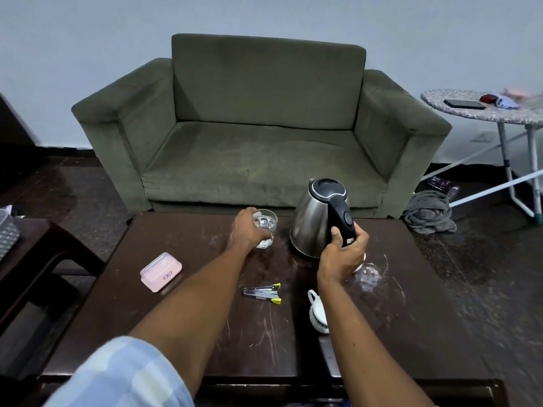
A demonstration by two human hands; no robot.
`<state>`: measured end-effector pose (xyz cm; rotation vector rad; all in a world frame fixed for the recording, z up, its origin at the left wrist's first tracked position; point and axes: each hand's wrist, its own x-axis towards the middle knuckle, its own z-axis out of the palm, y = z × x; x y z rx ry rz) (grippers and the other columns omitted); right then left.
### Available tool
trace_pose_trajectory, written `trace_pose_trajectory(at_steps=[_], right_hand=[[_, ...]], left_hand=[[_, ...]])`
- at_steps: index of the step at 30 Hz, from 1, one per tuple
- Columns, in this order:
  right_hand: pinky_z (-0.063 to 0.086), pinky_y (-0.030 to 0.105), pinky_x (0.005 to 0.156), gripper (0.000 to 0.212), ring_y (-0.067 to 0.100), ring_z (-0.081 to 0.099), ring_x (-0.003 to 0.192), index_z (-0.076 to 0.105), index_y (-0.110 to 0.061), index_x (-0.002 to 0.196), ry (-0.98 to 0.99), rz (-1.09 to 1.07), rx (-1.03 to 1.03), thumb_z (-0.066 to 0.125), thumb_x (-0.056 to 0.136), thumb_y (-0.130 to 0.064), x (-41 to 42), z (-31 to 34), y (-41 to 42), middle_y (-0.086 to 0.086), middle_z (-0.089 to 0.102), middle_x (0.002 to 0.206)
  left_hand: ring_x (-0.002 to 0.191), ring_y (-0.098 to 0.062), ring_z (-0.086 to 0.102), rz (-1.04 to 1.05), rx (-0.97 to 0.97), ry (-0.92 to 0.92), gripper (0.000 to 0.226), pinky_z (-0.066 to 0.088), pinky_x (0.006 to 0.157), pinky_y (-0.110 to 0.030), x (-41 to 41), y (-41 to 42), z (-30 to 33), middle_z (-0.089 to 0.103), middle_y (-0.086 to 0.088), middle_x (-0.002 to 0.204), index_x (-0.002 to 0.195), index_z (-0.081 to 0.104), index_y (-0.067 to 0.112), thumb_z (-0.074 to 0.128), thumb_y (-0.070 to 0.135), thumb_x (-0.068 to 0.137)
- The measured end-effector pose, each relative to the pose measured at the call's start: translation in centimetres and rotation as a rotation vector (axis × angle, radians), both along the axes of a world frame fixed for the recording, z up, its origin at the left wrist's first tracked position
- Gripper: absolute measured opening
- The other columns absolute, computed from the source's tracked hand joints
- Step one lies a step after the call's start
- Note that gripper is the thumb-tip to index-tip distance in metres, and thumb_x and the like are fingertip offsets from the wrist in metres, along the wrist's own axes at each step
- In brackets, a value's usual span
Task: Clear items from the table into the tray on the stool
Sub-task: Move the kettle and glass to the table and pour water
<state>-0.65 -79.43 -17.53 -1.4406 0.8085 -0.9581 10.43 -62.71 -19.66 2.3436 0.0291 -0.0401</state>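
Note:
A steel kettle [311, 227] with a black lid and handle stands at the far middle of the dark table [205, 333]. My right hand [343, 254] is closed around its handle. Left of it stands a clear glass tumbler [269, 223], gripped from the side by my left hand [246, 230]. A pink lidded box [161, 271] lies at the left of the table. A metal stapler [263, 292] with yellow tips lies in the middle. A white cup [317, 314] sits partly hidden under my right forearm. A clear glass lid [370, 274] lies just right of my right hand.
A green sofa [261, 136] stands right behind the table. At the left edge is a dark stool [44, 248] bearing a grey tray [7, 233], mostly out of frame. An ironing board [482, 108] with a phone stands at the far right, with a grey cloth heap [429, 212] on the floor.

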Motion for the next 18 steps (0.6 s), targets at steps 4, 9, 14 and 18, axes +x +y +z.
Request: trace_pose_trajectory(at_steps=[4,9,14,18], right_hand=[[0.043,0.016,0.085,0.035,0.018,0.065,0.099,0.064,-0.015,0.123,-0.004,0.023,0.016,0.076,0.09,-0.011,0.0,-0.2,0.0,0.002,0.073,0.111],[0.042,0.019,0.085,0.036,0.026,0.065,0.101,0.063,-0.012,0.124,-0.009,0.074,-0.056,0.074,0.09,-0.014,0.0,-1.2,-0.8,0.007,0.068,0.109],[0.048,0.048,0.108,0.053,0.037,0.058,0.121,0.053,-0.019,0.14,-0.033,-0.012,-0.287,0.065,0.09,-0.026,-0.7,-0.7,0.2,0.012,0.057,0.13],[0.046,0.046,0.109,0.053,0.034,0.058,0.121,0.052,-0.009,0.142,-0.19,0.052,-0.422,0.061,0.09,-0.014,0.4,4.1,7.4,0.018,0.058,0.132]], left_hand=[[0.128,-0.031,0.061,0.018,0.002,0.008,0.091,0.051,0.104,-0.038,0.2,-0.3,-0.4,0.063,-0.009,0.139,0.141,0.057,0.013,0.095,0.03,0.06],[0.146,-0.028,0.047,-0.041,-0.049,0.087,0.12,0.041,0.118,-0.037,-0.3,0.4,0.8,0.046,-0.01,0.159,0.159,0.038,0.011,0.1,0.029,0.058],[0.156,-0.027,0.031,0.005,-0.019,-0.025,0.114,0.028,0.125,-0.037,-0.2,8.5,5.5,0.03,-0.013,0.168,0.166,0.021,0.014,0.088,0.042,0.077],[0.15,-0.032,0.039,0.2,0.04,-0.136,0.086,0.027,0.121,-0.032,0.0,20.7,10.3,0.041,-0.02,0.16,0.158,0.036,0.002,0.079,0.031,0.089]])
